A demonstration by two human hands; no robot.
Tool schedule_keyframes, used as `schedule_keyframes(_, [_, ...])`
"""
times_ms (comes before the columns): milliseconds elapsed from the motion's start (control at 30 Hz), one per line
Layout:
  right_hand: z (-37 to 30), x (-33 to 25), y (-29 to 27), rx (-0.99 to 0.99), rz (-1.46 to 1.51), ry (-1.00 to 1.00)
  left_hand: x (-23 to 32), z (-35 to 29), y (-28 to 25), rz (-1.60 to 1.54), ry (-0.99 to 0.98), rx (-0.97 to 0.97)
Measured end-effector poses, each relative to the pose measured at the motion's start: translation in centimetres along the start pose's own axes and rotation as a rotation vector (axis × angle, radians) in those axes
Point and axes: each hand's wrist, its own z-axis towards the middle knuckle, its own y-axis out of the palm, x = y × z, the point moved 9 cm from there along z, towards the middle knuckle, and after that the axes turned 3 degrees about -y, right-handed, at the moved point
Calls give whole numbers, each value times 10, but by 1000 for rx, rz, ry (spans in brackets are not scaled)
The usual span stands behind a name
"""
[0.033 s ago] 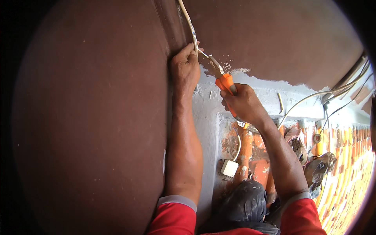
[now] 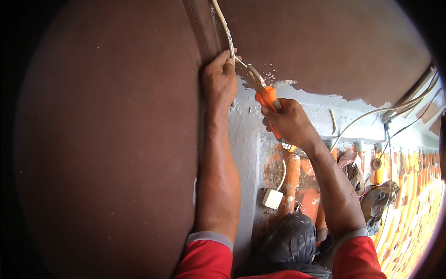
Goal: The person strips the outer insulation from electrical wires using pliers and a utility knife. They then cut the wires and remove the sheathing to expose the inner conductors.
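Closest in, a dark-clad knee (image 2: 295,237) shows between two red sleeves (image 2: 206,259), with a white box (image 2: 272,199) on a short lead resting beyond it. Next to nothing has changed from the picture just before: both hands keep their places, so the work at the cable appears to stand at the same point. The right hand (image 2: 291,122) is wrapped firmly around the orange-handled pliers (image 2: 267,96), whose tips meet a thin white strand (image 2: 241,62); whether they bite it fully I cannot tell. Farther up, the left hand (image 2: 220,79) is nearly closed, fingers curled around the pale cable (image 2: 226,28), which runs upward along the brown wall (image 2: 116,130). Off to the right, looser cables (image 2: 371,111) hang above sunlit roof tiles (image 2: 413,200).
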Motion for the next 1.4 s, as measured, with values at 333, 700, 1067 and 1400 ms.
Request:
schedule_keyframes(333, [-60, 12, 31, -204, 284, 124, 0, 6, 1, 98, 50, 94])
schedule_keyframes(700, [2, -43, -47, 222, -631, -119, 13, 1, 1, -97, -59, 351])
schedule_keyframes(1067, [40, -77, -36, 302, -789, -339, 16, 18, 1, 258, 35, 442])
schedule_keyframes(1400, [67, -75, -41, 128, -628, -481, 16, 17, 0, 220, 40, 440])
